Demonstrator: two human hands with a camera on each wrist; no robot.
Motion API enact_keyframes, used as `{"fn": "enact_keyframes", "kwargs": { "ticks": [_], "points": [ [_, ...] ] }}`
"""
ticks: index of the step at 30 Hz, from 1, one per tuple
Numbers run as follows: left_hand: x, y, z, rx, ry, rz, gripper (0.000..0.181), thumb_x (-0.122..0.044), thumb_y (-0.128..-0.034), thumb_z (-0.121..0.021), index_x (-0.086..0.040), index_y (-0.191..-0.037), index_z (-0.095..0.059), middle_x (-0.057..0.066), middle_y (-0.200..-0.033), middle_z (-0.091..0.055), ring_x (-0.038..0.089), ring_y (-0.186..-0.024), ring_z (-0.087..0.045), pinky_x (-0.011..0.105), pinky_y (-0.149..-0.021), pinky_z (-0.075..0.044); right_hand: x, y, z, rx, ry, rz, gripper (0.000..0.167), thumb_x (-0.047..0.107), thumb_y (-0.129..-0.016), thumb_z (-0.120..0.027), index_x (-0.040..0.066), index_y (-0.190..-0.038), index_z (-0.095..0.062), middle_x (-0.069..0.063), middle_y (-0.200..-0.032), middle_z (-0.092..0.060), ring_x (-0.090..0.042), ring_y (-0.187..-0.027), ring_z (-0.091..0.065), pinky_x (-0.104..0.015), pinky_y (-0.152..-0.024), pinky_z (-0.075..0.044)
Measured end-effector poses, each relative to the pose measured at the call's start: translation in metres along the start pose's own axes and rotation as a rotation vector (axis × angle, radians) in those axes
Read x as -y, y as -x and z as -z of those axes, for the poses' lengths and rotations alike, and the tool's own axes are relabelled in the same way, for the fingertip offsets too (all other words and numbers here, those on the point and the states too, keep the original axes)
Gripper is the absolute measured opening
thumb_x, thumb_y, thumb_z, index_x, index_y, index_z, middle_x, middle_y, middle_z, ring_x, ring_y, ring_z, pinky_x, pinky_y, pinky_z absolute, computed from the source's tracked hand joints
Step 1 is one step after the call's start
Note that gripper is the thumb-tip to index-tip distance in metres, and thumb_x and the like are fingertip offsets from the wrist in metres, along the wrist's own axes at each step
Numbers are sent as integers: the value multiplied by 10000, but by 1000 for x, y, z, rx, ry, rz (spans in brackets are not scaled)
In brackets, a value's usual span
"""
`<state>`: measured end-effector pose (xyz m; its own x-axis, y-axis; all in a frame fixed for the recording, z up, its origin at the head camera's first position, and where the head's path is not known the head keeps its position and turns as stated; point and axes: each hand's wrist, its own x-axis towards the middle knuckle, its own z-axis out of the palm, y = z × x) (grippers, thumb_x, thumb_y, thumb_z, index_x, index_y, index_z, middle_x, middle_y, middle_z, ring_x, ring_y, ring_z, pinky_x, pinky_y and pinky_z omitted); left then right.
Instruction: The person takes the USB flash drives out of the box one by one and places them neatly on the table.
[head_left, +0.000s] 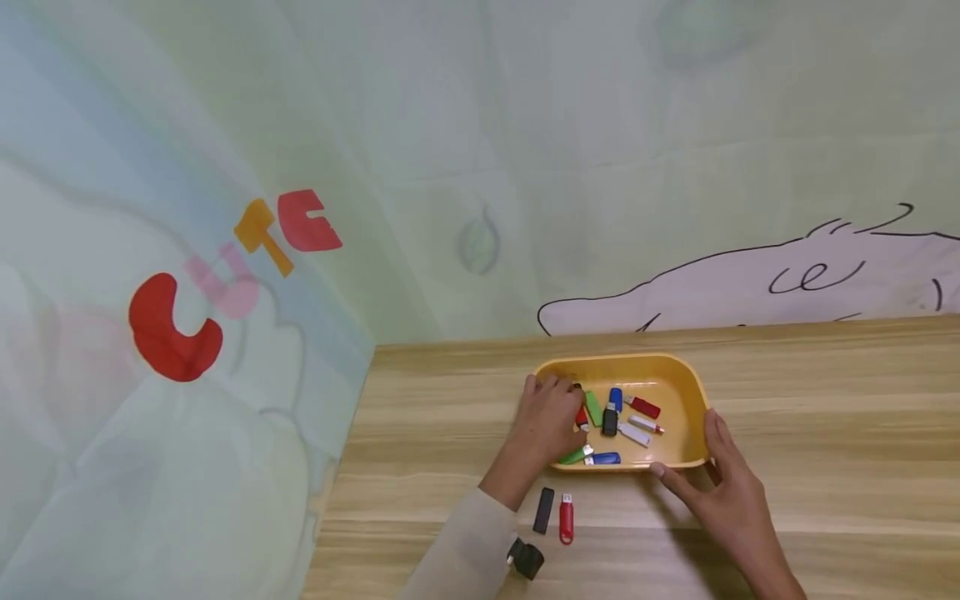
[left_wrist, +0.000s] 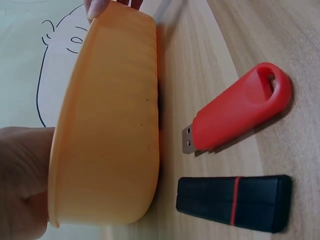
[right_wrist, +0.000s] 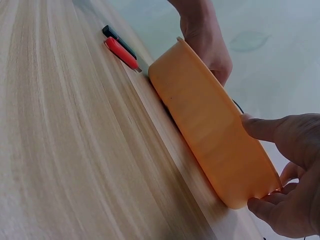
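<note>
A yellow plastic basket (head_left: pixel 678 454) stands on the wooden table with several USB flash drives inside, among them a green one (head_left: pixel 594 408), a red one (head_left: pixel 643 407) and a white one (head_left: pixel 635 434). My left hand (head_left: pixel 542 421) reaches over its left rim, fingers bent down beside a red-and-black drive (head_left: pixel 582 417); the head view does not show whether they grip it. With my right hand (head_left: pixel 731 500) I hold the basket's right front corner, thumb on the rim and fingers against the side. In the left wrist view the basket's wall (left_wrist: pixel 110 115) hides my left fingers.
In front of the basket lie a black flash drive (head_left: pixel 543 511) and a red flash drive (head_left: pixel 566 518). A small black device (head_left: pixel 527 558) is beside the left sleeve (head_left: pixel 468 550). Behind the table (head_left: pixel 420 417) hangs a printed cloth (head_left: pixel 450 167).
</note>
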<state>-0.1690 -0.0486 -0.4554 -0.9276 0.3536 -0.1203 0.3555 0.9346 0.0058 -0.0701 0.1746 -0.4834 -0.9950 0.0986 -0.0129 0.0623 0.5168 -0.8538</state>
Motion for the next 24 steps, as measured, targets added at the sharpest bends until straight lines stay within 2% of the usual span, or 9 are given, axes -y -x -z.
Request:
{"fn": "enact_keyframes", "kwargs": {
  "ticks": [7, 13, 18, 24],
  "points": [
    [0, 0, 2, -10, 3, -3, 466, -507, -841, -885, -223, -1196, -784, -69, -1202, -718, 144, -1126, -546, 351, -944, -359, 1, 0, 2, 4, -11, -5, 1112, 241, -877, -894, -20, -1654, -142, -254, -1753, -99, -469, -1609, -184, -442, -1058, -374],
    [1, 1, -1, -6, 9, 3, 454, -504, -844, -882, -223, -1188, -788, -72, -1162, -728, 142, -1110, -566, 352, -950, -373, 0, 1, 1, 16, -11, -10, 1125, 249, -870, -898, -45, -1649, -141, -274, -1748, -100, -491, -1599, -197, -391, -1060, -372],
    [0, 1, 0, -15, 15, 1, 424, -494, -847, -881, -232, -1168, -789, -82, -1139, -729, 132, -1102, -579, 347, -950, -377, 0, 1, 1, 12, 4, -20, 1123, 255, -872, -894, -32, -1652, -139, -266, -1750, -101, -476, -1608, -180, -448, -1054, -372],
    [2, 0, 2, -7, 18, 5, 438, -499, -843, -883, -239, -1181, -781, -85, -1151, -729, 131, -1141, -594, 354, -975, -384, -1, 0, 0, 13, 2, -17, 1114, 253, -879, -890, -29, -1653, -140, -257, -1753, -99, -461, -1614, -168, -451, -1067, -377]
  ]
}}
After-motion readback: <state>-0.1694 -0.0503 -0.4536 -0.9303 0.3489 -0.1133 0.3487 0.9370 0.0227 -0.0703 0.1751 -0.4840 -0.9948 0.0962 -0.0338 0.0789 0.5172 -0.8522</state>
